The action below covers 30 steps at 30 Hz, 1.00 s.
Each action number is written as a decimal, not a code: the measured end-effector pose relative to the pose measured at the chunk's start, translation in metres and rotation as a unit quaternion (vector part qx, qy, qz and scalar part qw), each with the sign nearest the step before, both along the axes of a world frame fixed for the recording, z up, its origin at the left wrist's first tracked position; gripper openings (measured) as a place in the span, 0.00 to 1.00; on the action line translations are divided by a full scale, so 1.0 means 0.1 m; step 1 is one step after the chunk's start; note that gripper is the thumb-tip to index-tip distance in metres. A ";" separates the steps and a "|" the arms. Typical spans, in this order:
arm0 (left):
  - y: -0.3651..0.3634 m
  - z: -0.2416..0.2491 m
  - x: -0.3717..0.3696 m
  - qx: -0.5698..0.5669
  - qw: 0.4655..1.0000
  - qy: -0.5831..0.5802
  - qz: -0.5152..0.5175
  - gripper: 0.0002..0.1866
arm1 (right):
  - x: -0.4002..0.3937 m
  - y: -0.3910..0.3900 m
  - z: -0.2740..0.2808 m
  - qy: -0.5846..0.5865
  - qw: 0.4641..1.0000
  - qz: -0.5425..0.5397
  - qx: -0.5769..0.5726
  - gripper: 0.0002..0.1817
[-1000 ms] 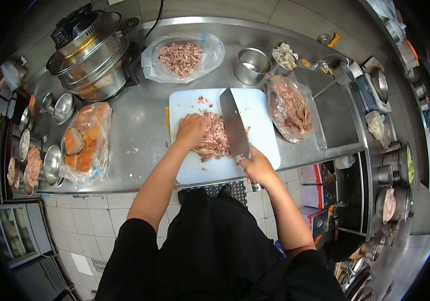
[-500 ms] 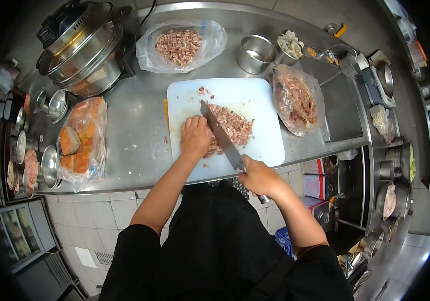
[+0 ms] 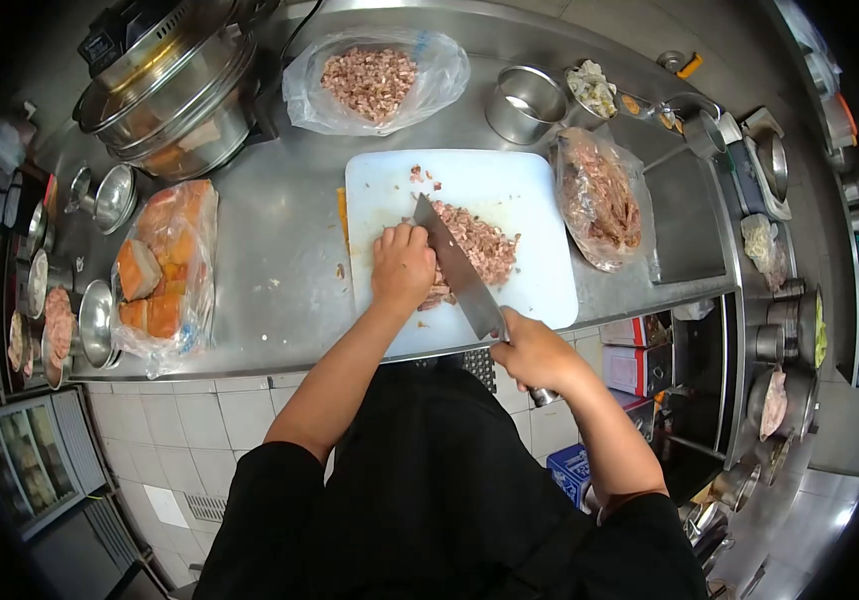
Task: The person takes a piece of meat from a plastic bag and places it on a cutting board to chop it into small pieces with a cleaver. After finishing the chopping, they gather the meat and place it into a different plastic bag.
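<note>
My right hand (image 3: 534,355) is closed around the handle of a broad kitchen knife (image 3: 464,275). The blade slants across the white cutting board (image 3: 539,285), its tip toward the far side. Just left of the blade, my left hand (image 3: 405,266) lies with curled fingers on pieces of meat (image 3: 436,292), which it mostly covers. To the right of the blade is a pile of diced meat (image 3: 487,246). A few small scraps (image 3: 416,173) sit near the board's far edge.
Beyond the board are a plastic bag of diced meat (image 3: 369,84) and a steel pot (image 3: 526,105). Bagged meat (image 3: 601,200) lies at the right, beside a sink (image 3: 689,225). Bagged orange-brown blocks (image 3: 164,270) lie at the left, near a large steel cooker (image 3: 174,105).
The whole view has shifted slightly, so the board appears a little farther right. The blade shows more of its broad side now. My left hand stays on the meat.
</note>
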State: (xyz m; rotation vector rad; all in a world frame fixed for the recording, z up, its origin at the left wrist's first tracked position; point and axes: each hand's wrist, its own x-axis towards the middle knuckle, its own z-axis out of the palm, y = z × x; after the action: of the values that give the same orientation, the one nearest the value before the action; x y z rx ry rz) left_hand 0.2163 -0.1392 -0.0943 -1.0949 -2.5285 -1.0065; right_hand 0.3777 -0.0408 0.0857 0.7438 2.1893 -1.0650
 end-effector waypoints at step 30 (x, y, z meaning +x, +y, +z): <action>-0.13 -0.13 -0.03 0.108 0.993 -0.051 -0.009 0.08 | -0.35 0.01 -0.31 0.115 0.992 -0.047 0.032 0.18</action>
State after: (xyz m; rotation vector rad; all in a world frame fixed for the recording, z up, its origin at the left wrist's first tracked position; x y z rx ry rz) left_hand 0.2130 -0.1523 -0.1071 -1.0302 -2.4181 -1.3365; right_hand 0.3429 -0.0393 0.0545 0.7942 2.4131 -1.1821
